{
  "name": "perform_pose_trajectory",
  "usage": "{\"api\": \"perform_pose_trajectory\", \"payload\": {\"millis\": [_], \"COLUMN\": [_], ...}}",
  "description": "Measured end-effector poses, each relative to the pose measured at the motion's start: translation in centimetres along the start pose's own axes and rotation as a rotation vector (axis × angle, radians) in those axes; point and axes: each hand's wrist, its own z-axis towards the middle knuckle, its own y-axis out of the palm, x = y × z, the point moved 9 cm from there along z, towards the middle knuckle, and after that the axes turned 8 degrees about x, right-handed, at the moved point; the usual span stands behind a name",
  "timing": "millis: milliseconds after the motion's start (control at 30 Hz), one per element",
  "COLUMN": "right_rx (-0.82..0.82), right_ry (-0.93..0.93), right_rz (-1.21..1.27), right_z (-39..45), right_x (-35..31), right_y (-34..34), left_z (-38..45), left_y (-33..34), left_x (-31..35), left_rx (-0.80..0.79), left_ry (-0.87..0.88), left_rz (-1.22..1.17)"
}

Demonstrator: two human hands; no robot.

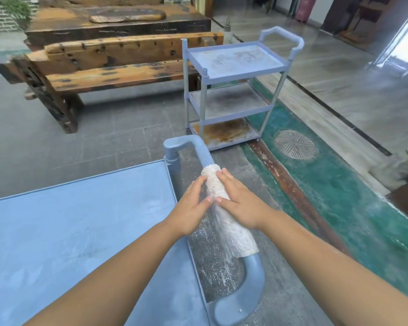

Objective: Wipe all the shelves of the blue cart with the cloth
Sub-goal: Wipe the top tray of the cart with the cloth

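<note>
A blue cart stands right in front of me; its top shelf (68, 231) fills the lower left. Its curved handle (243, 292) runs along the shelf's right side. A white textured cloth (231, 229) is draped over the handle bar. My left hand (193, 205) lies on the cloth's left side with fingers spread. My right hand (240, 203) lies flat on its right side, fingers pointing up the bar. Both hands press the cloth against the bar. The lower shelves of this cart are hidden.
A second blue three-shelf cart (236, 90) stands ahead, with dusty shelves and a rusty stain on the bottom one. A heavy wooden bench (99, 69) and table (118, 22) stand at the left back. A green painted strip (339, 184) runs along the floor at the right.
</note>
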Motion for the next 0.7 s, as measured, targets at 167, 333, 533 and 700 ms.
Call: {"api": "perform_pose_trajectory", "payload": {"millis": [167, 333, 533, 700], "right_rx": [0.136, 0.180, 0.103, 0.085], "right_ry": [0.100, 0.244, 0.183, 0.101], "right_rz": [0.399, 0.533, 0.261, 0.169], "right_z": [2.1, 4.4, 5.3, 4.5], "right_x": [-0.1, 1.1, 0.8, -0.1], "right_y": [-1.2, -2.2, -4.0, -5.3], "left_z": [1.6, 1.9, 1.7, 0.8], "left_y": [-0.9, -2.2, -4.9, -6.2], "left_x": [-0.5, -0.6, 1.4, 4.1], "left_rx": [0.128, 0.125, 0.124, 0.065], "left_ry": [-0.138, -0.244, -0.262, -0.108], "left_rz": [-0.111, -0.105, -0.089, 0.169]}}
